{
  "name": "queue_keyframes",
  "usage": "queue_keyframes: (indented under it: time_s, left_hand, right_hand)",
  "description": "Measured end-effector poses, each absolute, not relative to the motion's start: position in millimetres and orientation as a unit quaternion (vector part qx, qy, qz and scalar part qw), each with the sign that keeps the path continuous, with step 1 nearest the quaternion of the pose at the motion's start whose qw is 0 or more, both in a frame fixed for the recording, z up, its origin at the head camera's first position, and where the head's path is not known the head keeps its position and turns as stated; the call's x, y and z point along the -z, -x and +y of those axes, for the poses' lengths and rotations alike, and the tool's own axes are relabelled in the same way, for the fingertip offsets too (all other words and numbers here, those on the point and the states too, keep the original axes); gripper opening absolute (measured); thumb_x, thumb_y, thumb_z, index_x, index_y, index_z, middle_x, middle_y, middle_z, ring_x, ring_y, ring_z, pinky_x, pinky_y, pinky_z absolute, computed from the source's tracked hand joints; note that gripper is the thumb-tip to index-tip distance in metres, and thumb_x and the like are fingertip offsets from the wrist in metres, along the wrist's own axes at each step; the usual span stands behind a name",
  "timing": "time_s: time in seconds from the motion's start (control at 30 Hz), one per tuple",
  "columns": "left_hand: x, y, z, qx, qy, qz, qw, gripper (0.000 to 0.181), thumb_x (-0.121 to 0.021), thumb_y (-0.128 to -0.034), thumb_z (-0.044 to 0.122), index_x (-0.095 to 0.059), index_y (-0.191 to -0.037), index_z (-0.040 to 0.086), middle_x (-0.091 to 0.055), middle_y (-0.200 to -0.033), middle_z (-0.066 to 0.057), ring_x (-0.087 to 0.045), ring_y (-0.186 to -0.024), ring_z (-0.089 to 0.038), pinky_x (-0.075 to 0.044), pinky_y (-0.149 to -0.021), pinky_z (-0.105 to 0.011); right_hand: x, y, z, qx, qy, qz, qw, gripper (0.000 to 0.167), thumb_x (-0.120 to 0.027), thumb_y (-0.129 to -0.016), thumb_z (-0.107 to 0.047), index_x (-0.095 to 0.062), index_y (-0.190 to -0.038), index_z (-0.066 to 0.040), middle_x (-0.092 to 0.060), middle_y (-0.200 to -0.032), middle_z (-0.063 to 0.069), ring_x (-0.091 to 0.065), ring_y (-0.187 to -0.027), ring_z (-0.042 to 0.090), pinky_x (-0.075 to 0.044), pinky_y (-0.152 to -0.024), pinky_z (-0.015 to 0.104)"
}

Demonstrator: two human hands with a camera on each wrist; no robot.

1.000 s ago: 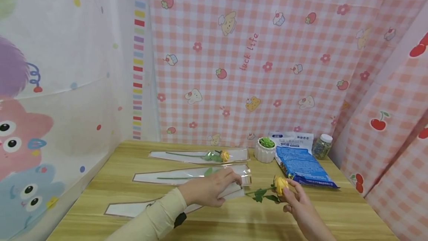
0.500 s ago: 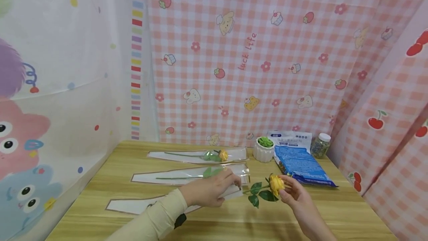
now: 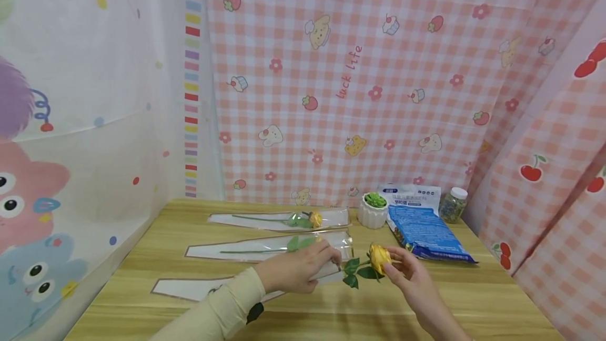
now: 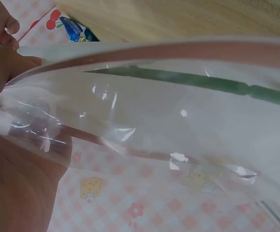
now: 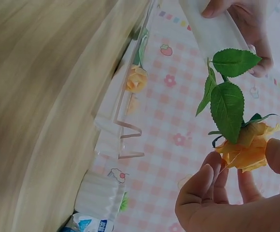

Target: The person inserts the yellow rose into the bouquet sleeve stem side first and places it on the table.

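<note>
My left hand [image 3: 300, 267] grips a clear, pink-edged flower sleeve [image 4: 140, 111] near its wide end. Under my left forearm, the tapered end of a white-backed sleeve [image 3: 180, 287] lies low over the table. A yellow rose [image 3: 380, 259] is held by its bloom in the fingers and thumb of my right hand [image 3: 412, 278]. Its green leaves [image 5: 229, 104] stick out just beyond the sleeve mouth. In the left wrist view the green stem [image 4: 193, 80] runs inside the sleeve. My right hand is a little to the right of the left.
Two sleeves lie farther back: one with a yellow rose [image 3: 315, 219], another with a green stem [image 3: 251, 252], its bloom mostly behind my hand. At the back right are a white succulent pot [image 3: 373, 217], a blue bag [image 3: 428, 231], a white packet [image 3: 416, 193] and a lidded jar [image 3: 453, 205].
The right hand has moved left with the rose, bringing its leaves up close to the sleeve mouth. My left hand keeps its hold on the sleeve, nearly still.
</note>
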State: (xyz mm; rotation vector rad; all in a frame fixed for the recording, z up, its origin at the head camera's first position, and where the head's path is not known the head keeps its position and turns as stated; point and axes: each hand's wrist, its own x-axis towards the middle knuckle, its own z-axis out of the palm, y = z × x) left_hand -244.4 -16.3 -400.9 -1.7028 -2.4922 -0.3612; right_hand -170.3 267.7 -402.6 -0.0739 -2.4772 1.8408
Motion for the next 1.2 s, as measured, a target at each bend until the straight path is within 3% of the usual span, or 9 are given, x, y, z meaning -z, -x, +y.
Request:
queue_keyframes:
  time_s: [0.3, 0.53, 0.73, 0.97, 1.2]
  left_hand:
    - [403.6, 246.4, -20.0, 0.127, 0.554, -0.821, 0.054, 0.066, -0.076, -0.0833, 0.005, -0.042, -0.14, 0.015, -0.047, -0.131, 0.003, -0.05, -0.119, -0.008, -0.043, -0.1, -0.014]
    - [399.7, 244.7, -23.0, 0.134, 0.545, -0.827, 0.037, 0.066, -0.073, -0.0868, 0.002, -0.04, -0.142, 0.016, -0.047, -0.13, 0.002, -0.05, -0.118, -0.008, -0.044, -0.098, -0.014]
    - [400.9, 247.6, -23.6, 0.142, 0.539, -0.829, 0.034, 0.067, -0.074, -0.0875, 0.003, -0.039, -0.143, 0.016, -0.049, -0.132, 0.001, -0.049, -0.122, -0.009, -0.044, -0.102, -0.019]
    - [398.1, 248.1, -20.9, 0.148, 0.527, -0.837, 0.023, 0.077, -0.076, -0.0884, 0.012, -0.032, -0.151, 0.016, -0.051, -0.141, -0.002, -0.05, -0.13, -0.012, -0.045, -0.106, -0.026]
    - [396.6, 248.0, -18.1, 0.094, 0.507, -0.856, 0.04, 0.092, -0.081, -0.0858, 0.028, -0.025, -0.158, 0.017, -0.051, -0.147, -0.003, -0.05, -0.133, -0.016, -0.046, -0.108, -0.037]
  right_hand:
    - [403.1, 172.2, 260.7, -0.582, 0.042, -0.81, 0.059, 0.042, -0.061, -0.103, -0.027, -0.052, -0.134, -0.001, -0.059, -0.118, 0.014, -0.06, -0.095, 0.017, -0.051, -0.076, 0.031]
    - [404.9, 173.4, 259.1, -0.605, 0.018, -0.795, 0.039, 0.038, -0.063, -0.102, -0.017, -0.05, -0.134, -0.001, -0.054, -0.129, 0.018, -0.063, -0.105, 0.021, -0.056, -0.083, 0.03]
    - [410.0, 176.5, 259.5, -0.632, 0.033, -0.774, 0.039, 0.032, -0.058, -0.104, -0.011, -0.051, -0.132, 0.004, -0.057, -0.121, 0.015, -0.064, -0.102, 0.018, -0.057, -0.088, 0.034]
    - [425.7, 180.5, 263.3, -0.696, 0.075, -0.714, 0.022, 0.031, -0.05, -0.106, -0.006, -0.046, -0.131, 0.012, -0.057, -0.117, 0.014, -0.063, -0.1, 0.016, -0.057, -0.089, 0.028]
    - [438.6, 180.3, 264.5, -0.753, 0.086, -0.652, 0.012, 0.03, -0.048, -0.106, -0.005, -0.042, -0.131, 0.011, -0.056, -0.123, 0.014, -0.065, -0.101, 0.014, -0.055, -0.094, 0.03]
